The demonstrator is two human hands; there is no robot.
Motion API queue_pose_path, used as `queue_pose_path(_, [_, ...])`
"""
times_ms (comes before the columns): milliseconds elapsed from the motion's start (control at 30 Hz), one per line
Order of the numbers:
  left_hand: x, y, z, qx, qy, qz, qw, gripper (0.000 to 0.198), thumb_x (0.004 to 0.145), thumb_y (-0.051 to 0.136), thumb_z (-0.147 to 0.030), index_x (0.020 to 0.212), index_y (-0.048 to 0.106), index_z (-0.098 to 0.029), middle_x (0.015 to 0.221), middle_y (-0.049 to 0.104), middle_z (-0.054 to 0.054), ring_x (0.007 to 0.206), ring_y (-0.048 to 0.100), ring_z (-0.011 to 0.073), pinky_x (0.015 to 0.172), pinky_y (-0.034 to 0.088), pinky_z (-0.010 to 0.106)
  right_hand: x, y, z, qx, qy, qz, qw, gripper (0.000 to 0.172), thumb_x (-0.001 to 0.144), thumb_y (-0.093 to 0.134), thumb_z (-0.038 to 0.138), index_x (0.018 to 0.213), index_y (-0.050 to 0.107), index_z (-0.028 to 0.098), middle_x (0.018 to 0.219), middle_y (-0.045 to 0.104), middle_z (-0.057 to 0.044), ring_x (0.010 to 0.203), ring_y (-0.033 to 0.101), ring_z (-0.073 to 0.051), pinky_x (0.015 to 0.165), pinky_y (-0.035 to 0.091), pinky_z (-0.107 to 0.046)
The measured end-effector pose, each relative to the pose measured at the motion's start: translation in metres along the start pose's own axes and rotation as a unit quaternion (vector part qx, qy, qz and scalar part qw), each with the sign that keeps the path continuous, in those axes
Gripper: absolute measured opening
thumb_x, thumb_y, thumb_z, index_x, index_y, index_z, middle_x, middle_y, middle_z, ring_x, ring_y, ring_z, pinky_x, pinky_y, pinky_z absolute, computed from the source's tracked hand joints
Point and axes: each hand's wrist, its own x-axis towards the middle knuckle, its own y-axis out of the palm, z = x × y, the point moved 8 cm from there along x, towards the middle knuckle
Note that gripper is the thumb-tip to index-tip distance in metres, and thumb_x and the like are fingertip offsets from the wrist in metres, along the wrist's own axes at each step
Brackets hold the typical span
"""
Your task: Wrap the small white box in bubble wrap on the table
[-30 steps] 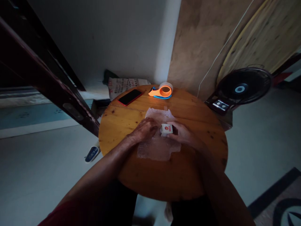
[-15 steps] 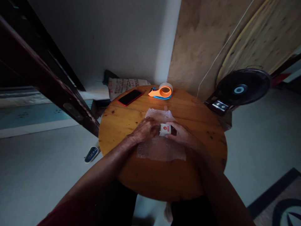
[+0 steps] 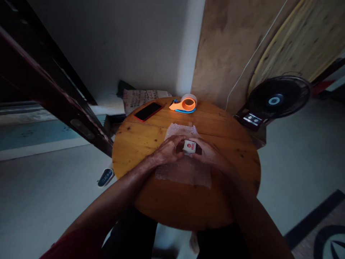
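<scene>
The little box [image 3: 189, 146] sits mid-frame on the flat bubble wrap [image 3: 185, 174], pinched by the left hand [image 3: 168, 153] on one side and the right hand [image 3: 210, 155] on the other, with no wrap folded over it yet and the tape holder [image 3: 184, 104] above untouched.

table: round, yellow-brown wood [image 3: 140, 140] with dark spots and a line across the far part
far edge, left: dark phone [image 3: 148, 111] with a red rim, lying flat
far edge, middle: orange tape holder [image 3: 185, 104] with a pale roll, near the phone, not touching
middle: see-through bubble wrap [image 3: 185, 173], spread flat, apart from both
</scene>
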Motion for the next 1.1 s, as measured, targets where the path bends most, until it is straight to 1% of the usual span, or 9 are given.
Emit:
queue_pose_path(100, [0.001, 0.004, -0.003, -0.019, 0.009, 0.023, 1.000, 0.056, 0.073, 0.063, -0.015, 0.127, 0.051, -0.021, 0.119, 0.061, 0.009, 0.109, 0.057, 0.0233, 0.096, 0.046, 0.041, 0.001, -0.002, 0.007, 0.004, -0.013, -0.014, 1.000, 0.055, 0.076, 0.068, 0.025, 0.129, 0.053, 0.031, 0.125, 0.062, -0.003, 0.111, 0.059, -0.024, 0.092, 0.046, -0.038])
queue_pose_path(233, [0.002, 0.005, 0.001, -0.046, -0.029, 0.034, 0.998, 0.046, 0.074, 0.061, -0.012, 0.120, 0.057, -0.020, 0.109, 0.065, 0.006, 0.098, 0.061, 0.0196, 0.089, 0.049, 0.036, 0.000, -0.001, 0.012, 0.006, -0.017, -0.016, 1.000, 0.051, 0.079, 0.065, 0.026, 0.128, 0.053, 0.031, 0.123, 0.063, -0.003, 0.111, 0.059, -0.024, 0.091, 0.046, -0.038])
queue_pose_path(533, [0.002, 0.003, 0.001, -0.051, -0.047, 0.036, 0.997, 0.047, 0.071, 0.063, -0.011, 0.117, 0.059, -0.020, 0.108, 0.064, 0.005, 0.096, 0.060, 0.0188, 0.087, 0.048, 0.032, -0.001, 0.005, -0.011, 0.045, 0.013, -0.019, 0.999, 0.065, 0.071, 0.074, 0.038, 0.130, 0.051, 0.029, 0.128, 0.059, -0.007, 0.114, 0.057, -0.027, 0.094, 0.046, -0.042])
queue_pose_path(633, [0.002, 0.003, 0.001, -0.054, -0.050, 0.037, 0.997, 0.042, 0.072, 0.062, -0.012, 0.113, 0.060, -0.020, 0.104, 0.065, 0.004, 0.091, 0.060, 0.0176, 0.083, 0.049, 0.030, -0.001, -0.003, -0.004, 0.078, 0.018, -0.042, 0.996, 0.054, 0.074, 0.070, 0.038, 0.125, 0.054, 0.027, 0.118, 0.063, -0.007, 0.104, 0.061, -0.024, 0.087, 0.049, -0.038])
queue_pose_path(767, [0.002, 0.004, 0.001, -0.040, -0.051, 0.045, 0.997, 0.038, 0.072, 0.061, -0.014, 0.109, 0.059, -0.019, 0.098, 0.064, 0.003, 0.084, 0.058, 0.0159, 0.077, 0.048, 0.029, -0.004, -0.022, 0.015, 0.117, 0.024, -0.115, 0.986, 0.036, 0.080, 0.063, 0.037, 0.113, 0.058, 0.023, 0.100, 0.065, -0.006, 0.089, 0.062, -0.019, 0.082, 0.049, -0.034])
queue_pose_path(900, [0.002, 0.003, 0.001, -0.042, -0.048, 0.046, 0.997, 0.037, 0.071, 0.061, -0.013, 0.108, 0.059, -0.018, 0.099, 0.064, 0.004, 0.086, 0.058, 0.0164, 0.079, 0.048, 0.029, -0.006, -0.017, 0.032, 0.129, 0.001, -0.062, 0.990, 0.025, 0.082, 0.062, 0.036, 0.104, 0.060, 0.025, 0.099, 0.065, -0.004, 0.093, 0.061, -0.019, 0.082, 0.049, -0.032])
queue_pose_path(967, [0.002, 0.002, 0.000, -0.046, -0.043, 0.043, 0.997, 0.035, 0.071, 0.060, -0.013, 0.106, 0.060, -0.018, 0.098, 0.064, 0.004, 0.086, 0.058, 0.0164, 0.079, 0.048, 0.029, -0.009, -0.016, 0.030, 0.117, 0.011, -0.067, 0.991, 0.023, 0.082, 0.063, 0.036, 0.102, 0.061, 0.025, 0.102, 0.064, -0.004, 0.095, 0.060, -0.020, 0.081, 0.049, -0.033])
queue_pose_path(1033, [0.002, 0.002, -0.002, -0.045, -0.038, 0.045, 0.997, 0.036, 0.071, 0.059, -0.011, 0.106, 0.060, -0.018, 0.098, 0.064, 0.003, 0.085, 0.058, 0.0163, 0.078, 0.047, 0.029, -0.016, -0.019, 0.020, 0.096, 0.047, -0.106, 0.989, 0.024, 0.081, 0.062, 0.036, 0.102, 0.060, 0.025, 0.104, 0.061, -0.005, 0.094, 0.060, -0.020, 0.077, 0.050, -0.032])
queue_pose_path(1100, [0.003, 0.002, -0.003, -0.045, -0.040, 0.049, 0.997, 0.038, 0.070, 0.058, -0.010, 0.107, 0.060, -0.018, 0.097, 0.064, 0.003, 0.084, 0.058, 0.0161, 0.076, 0.047, 0.029, -0.024, -0.015, 0.011, 0.086, 0.077, -0.108, 0.988, 0.026, 0.081, 0.063, 0.037, 0.103, 0.059, 0.024, 0.103, 0.061, -0.005, 0.091, 0.060, -0.020, 0.073, 0.050, -0.032])
